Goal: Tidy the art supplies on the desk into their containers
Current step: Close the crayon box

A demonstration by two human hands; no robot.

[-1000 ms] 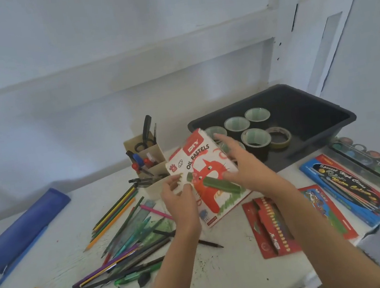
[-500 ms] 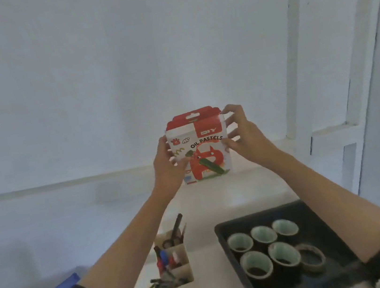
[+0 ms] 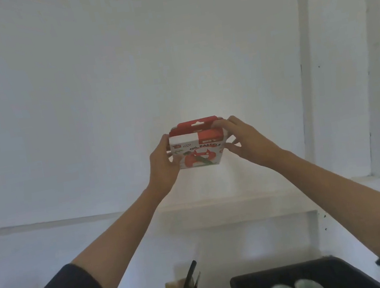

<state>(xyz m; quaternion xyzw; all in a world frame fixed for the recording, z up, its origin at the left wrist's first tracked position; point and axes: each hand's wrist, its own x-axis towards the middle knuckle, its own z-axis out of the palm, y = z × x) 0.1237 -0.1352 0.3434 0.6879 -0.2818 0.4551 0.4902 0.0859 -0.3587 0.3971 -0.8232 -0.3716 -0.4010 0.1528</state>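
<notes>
One box, red-white, lettered OIL PASTELS

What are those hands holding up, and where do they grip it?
A red-and-white cardboard oil pastels box. The left hand grips its left edge; the right hand grips its right edge, near the top.

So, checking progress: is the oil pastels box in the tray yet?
Not yet: left hand and right hand hold the box raised, clear of the black tray.
</notes>
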